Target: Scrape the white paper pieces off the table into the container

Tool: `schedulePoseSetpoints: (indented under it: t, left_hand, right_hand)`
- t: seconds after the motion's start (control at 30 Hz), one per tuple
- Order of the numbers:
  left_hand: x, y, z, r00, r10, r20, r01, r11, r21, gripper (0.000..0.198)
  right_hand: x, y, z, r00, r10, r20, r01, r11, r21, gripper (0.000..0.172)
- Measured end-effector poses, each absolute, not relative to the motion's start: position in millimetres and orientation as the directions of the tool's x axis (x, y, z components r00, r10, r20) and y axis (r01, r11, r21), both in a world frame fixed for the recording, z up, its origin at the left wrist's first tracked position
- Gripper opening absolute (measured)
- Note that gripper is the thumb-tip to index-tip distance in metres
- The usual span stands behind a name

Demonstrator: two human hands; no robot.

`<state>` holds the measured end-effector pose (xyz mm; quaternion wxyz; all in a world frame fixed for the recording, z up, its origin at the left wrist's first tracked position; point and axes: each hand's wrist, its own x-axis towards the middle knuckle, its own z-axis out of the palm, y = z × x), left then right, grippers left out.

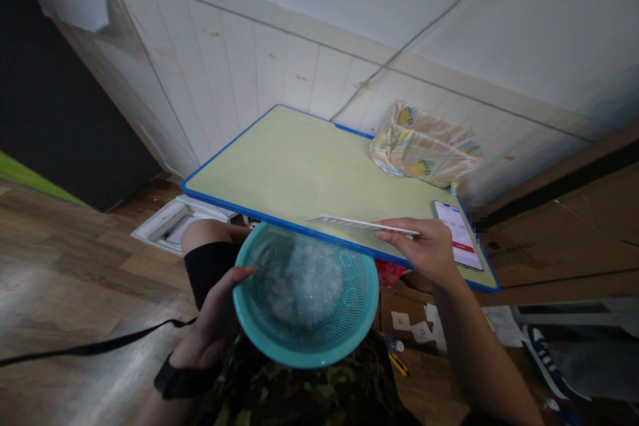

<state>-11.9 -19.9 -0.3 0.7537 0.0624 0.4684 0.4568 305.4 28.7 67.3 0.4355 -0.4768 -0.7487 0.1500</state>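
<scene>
A turquoise plastic colander-like basket (304, 358) rests at my lap, just below the table's near edge. Inside it lies a heap of small whitish, translucent pieces (304, 283), too blurred to name. My left hand (218, 303) grips the basket's left rim, thumb over the edge and the other fingers mostly hidden outside. Above the table's front edge, my right hand (426, 246) is closed on a thin white flat panel with a row of slots or marks (357, 223), seen nearly edge-on and pointing left.
The pale yellow table (299, 160) has a blue rim. On it stand a patterned fabric basket (424, 150) and a lit phone (458, 236). A white wall rises behind. On the floor are a white box (160, 226), a yellow cutter (398, 364), paper cards (401, 321) and a shoe (549, 359).
</scene>
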Motion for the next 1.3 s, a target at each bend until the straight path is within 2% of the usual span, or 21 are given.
schedulePoseSetpoints:
  t: [0.23,0.57,0.9,1.07,1.3]
  left_hand:
    - [-11.3,-19.7,1.6,0.139,0.752,-0.644,-0.622,0.573,0.534,0.026]
    - [-8.5,-19.0,5.8,0.106,0.759,-0.642,-0.627,0.552,0.549,0.028]
    - [-13.8,-19.2,1.9,0.128,0.767,-0.628,-0.649,0.544,0.532,0.025]
    - [-13.8,-18.9,2.7,0.147,0.752,-0.643,-0.661,0.558,0.501,0.026]
    - [-10.7,-18.9,9.9,0.112,0.772,-0.625,-0.642,0.536,0.548,0.027]
  right_hand:
    - [304.9,31.6,66.6,-0.132,0.831,0.541,0.608,0.498,-0.618,0.011]
    - [308.3,18.6,71.2,-0.231,0.831,0.505,0.569,0.537,-0.623,0.016]
    - [298.2,55.9,52.7,-0.024,0.803,0.595,0.657,0.462,-0.596,0.013]
    - [298.7,52.3,53.0,-0.085,0.819,0.568,0.644,0.480,-0.595,0.012]
    - [301.2,36.6,68.1,-0.214,0.849,0.482,0.564,0.511,-0.649,0.014]
